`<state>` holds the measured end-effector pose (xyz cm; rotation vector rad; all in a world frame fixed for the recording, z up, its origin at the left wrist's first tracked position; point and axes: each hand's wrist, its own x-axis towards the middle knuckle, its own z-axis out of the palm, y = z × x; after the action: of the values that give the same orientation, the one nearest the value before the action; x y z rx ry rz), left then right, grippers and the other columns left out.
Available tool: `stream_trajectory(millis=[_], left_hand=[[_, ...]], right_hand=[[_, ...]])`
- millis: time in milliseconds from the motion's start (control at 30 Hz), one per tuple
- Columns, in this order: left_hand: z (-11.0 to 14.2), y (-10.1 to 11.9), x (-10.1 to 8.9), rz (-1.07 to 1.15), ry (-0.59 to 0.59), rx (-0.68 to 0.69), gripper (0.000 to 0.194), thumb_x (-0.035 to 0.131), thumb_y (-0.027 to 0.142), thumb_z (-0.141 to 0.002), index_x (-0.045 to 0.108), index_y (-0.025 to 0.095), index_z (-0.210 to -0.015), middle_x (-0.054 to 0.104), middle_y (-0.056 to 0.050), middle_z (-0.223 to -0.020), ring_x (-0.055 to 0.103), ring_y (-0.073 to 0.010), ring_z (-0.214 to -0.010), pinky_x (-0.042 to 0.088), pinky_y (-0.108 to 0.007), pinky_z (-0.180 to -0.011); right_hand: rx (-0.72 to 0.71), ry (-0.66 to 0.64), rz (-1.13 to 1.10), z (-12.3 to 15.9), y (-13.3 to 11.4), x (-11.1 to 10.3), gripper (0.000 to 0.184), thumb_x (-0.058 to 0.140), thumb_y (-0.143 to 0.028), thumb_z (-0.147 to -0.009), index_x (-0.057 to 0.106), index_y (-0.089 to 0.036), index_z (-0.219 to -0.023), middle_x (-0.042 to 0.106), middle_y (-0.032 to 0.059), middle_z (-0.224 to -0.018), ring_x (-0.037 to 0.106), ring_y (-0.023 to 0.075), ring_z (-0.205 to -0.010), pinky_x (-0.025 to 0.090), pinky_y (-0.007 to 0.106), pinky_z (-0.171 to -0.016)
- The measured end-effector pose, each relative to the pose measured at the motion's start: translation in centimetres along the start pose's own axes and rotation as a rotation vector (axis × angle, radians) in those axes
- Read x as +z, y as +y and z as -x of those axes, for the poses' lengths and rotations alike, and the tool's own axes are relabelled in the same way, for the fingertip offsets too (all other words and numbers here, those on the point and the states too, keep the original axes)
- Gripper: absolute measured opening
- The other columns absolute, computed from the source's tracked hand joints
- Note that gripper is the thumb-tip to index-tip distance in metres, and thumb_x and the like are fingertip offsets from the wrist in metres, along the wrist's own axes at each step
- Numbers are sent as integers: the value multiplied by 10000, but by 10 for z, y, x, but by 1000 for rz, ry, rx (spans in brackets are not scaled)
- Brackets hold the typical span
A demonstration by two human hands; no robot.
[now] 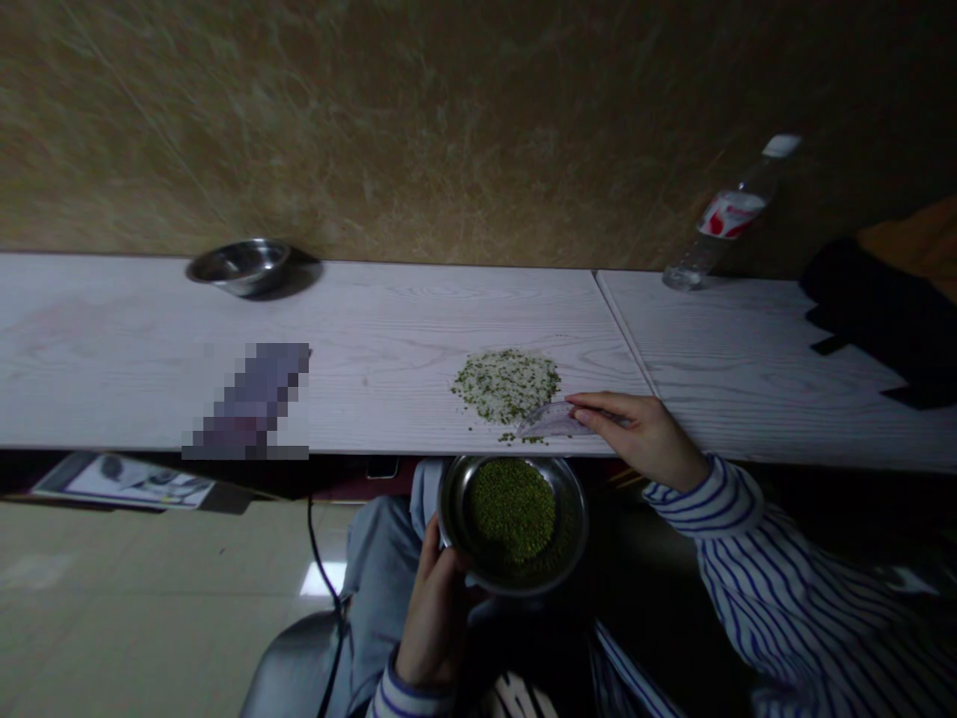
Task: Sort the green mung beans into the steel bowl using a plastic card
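My left hand (434, 608) grips the lower left rim of a stainless steel bowl (574, 524), just below the table's front edge. Green mung beans (514, 511) lie inside that bowl. A pile of white rice mixed with mung beans (506, 384) is spread on the table, with a few loose beans near the edge. My right hand (635, 429) pinches a thin, see-through, slightly purple flat piece (551, 420) between thumb and fingers. Its far end touches the lower right side of the pile; its exact kind I cannot make out.
A second steel bowl (240, 267) stands at the back left of the white wood-grain table (389, 329). A blurred-out flat object (258, 399) lies at the left front. At the back right are a water bottle (722, 219) and dark cloth (889, 309). A cable (321, 568) hangs below.
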<state>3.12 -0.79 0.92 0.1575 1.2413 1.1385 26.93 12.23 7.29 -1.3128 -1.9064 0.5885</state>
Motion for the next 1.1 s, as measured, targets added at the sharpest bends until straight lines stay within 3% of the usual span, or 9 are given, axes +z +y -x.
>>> stream_trajectory(millis=[267, 500, 667, 900, 1100], left_hand=[[-2, -4, -3, -3, -11, 24, 623, 676, 262, -723, 525, 236, -1327, 663, -71, -1066, 595, -208, -849, 522, -305, -657], [-3, -3, -3, -23, 1, 22, 614, 680, 276, -713, 534, 255, -1309, 641, -83, -1167, 597, -220, -914, 515, -281, -640], [-3, -3, -3, -16, -3, 13, 595, 666, 265, -703, 546, 254, -1285, 652, -85, -1088, 596, -240, -894, 529, -324, -641], [1, -1, 3, -14, -7, 15, 664, 666, 267, -717, 503, 250, -1360, 651, -70, -1112, 596, -242, -933, 522, -317, -646], [0, -5, 10, 22, -27, -3, 764, 659, 259, -720, 453, 311, -1454, 645, -73, -1154, 611, -256, -934, 532, -365, -687]], right_hand=[[-2, -8, -14, -2, -2, 3, 248, 631, -284, -870, 802, -228, -1042, 800, 56, -1045, 759, 238, -978, 612, 379, -917], [5, 14, -13, -4, -1, 6, 261, 627, -284, -874, 799, -212, -1056, 797, 63, -1057, 756, 245, -993, 610, 381, -925], [14, 5, -3, -3, 0, 3, 266, 625, -281, -871, 798, -210, -1060, 795, 64, -1065, 755, 247, -1000, 606, 379, -935], [65, 60, -5, 9, 1, 0, 270, 647, -300, -850, 801, -190, -1042, 798, 79, -1046, 759, 249, -981, 605, 376, -932], [206, 213, -25, 27, 3, -14, 308, 680, -364, -832, 794, -172, -1045, 810, 94, -917, 775, 236, -754, 651, 338, -712]])
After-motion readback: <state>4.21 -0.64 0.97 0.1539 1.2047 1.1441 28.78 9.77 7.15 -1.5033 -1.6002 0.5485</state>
